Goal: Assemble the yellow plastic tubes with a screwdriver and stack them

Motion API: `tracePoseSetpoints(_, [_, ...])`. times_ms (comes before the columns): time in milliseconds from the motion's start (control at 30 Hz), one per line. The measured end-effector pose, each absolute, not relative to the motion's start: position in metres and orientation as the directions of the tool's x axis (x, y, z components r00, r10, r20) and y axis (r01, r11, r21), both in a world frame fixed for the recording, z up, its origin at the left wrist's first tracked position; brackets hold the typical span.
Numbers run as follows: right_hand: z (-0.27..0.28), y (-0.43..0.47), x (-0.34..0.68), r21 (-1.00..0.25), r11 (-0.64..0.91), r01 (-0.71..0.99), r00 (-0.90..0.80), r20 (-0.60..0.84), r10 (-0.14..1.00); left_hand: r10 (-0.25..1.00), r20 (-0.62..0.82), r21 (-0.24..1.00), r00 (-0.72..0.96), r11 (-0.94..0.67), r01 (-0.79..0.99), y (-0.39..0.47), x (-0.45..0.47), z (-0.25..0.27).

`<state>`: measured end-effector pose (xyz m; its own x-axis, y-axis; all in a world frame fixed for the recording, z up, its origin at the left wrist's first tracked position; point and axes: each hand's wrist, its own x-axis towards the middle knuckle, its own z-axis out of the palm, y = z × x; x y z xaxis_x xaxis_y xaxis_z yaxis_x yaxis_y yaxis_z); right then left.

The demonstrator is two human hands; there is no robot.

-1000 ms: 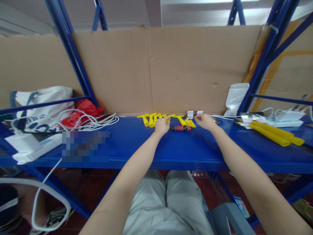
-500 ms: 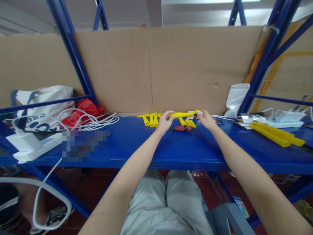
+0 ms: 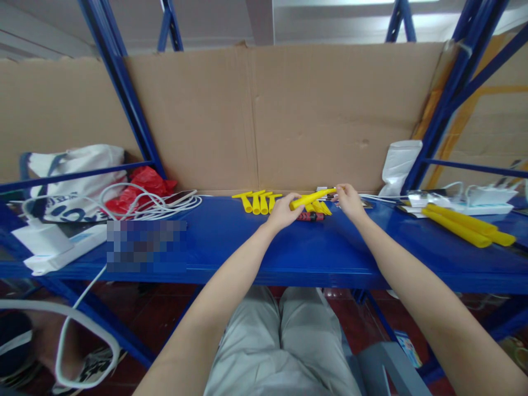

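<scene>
Above the blue shelf top [image 3: 231,242], my two hands have a yellow plastic tube [image 3: 311,198] between them. My left hand [image 3: 284,212] is closed around its wider, open left end. The narrow right end is pinched in the fingers of my right hand [image 3: 348,202]. The tube slants up toward the right. Just under it lies a red-and-black screwdriver handle [image 3: 314,216], partly covered by my left hand. Behind that are several smaller yellow pieces [image 3: 319,207]. A row of yellow T-shaped pieces [image 3: 256,203] lies left of my left hand.
Longer yellow tubes [image 3: 457,225] lie at the right beside a white power strip [image 3: 487,208]. At the left are coiled white cables [image 3: 165,204], a red bag [image 3: 144,187] and a charger [image 3: 41,239]. Cardboard [image 3: 322,115] closes off the back. Another person's leg shows low at left.
My left hand has shifted right and a little toward me along with the tube's wide end, so the tube tilts more. It now covers part of the screwdriver handle.
</scene>
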<state>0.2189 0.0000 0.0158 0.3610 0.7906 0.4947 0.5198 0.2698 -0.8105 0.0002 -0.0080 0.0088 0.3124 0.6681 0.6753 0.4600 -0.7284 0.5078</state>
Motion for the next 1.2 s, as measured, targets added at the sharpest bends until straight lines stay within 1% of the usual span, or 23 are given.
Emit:
tracePoseSetpoints(100, [0.012,0.003,0.218,-0.751,0.305,0.586,0.325,0.562,0.761,0.676,0.657,0.437,0.335,-0.703,0.562,-0.012,0.001,0.008])
tracePoseSetpoints(167, [0.009,0.006,0.217,-0.717,0.340,0.609,0.291,0.600,0.745,0.694,0.639,0.411,0.332,-0.673,0.616,-0.012,0.001,0.008])
tracePoseSetpoints(267, [0.005,0.009,0.214,-0.665,0.416,0.621,0.209,0.651,0.729,0.733,0.602,0.402,0.316,-0.620,0.674,-0.012,0.001,0.008])
tracePoseSetpoints(400, [0.003,0.008,0.203,-0.593,0.526,0.610,0.068,0.700,0.711,0.763,0.570,0.414,0.305,-0.587,0.696,-0.010,0.001,0.008])
tracePoseSetpoints(567, [0.004,-0.004,0.187,-0.553,0.566,0.611,-0.119,0.643,0.757,0.753,0.586,0.425,0.300,-0.601,0.677,-0.005,0.002,0.005])
tracePoseSetpoints(700, [0.007,-0.014,0.180,-0.417,0.594,0.688,-0.248,0.634,0.732,0.759,0.593,0.429,0.270,-0.581,0.692,-0.002,0.000,0.005])
tracePoseSetpoints(867, [0.005,-0.016,0.179,-0.272,0.634,0.724,-0.387,0.600,0.700,0.781,0.572,0.421,0.250,-0.541,0.728,-0.005,-0.003,0.008])
tracePoseSetpoints(1033, [0.000,-0.017,0.174,-0.165,0.639,0.751,-0.470,0.546,0.693,0.806,0.537,0.375,0.248,-0.492,0.786,-0.007,-0.007,0.009])
tracePoseSetpoints(1200, [-0.001,-0.012,0.174,-0.153,0.640,0.753,-0.476,0.544,0.691,0.821,0.511,0.375,0.254,-0.479,0.794,-0.004,-0.007,0.007])
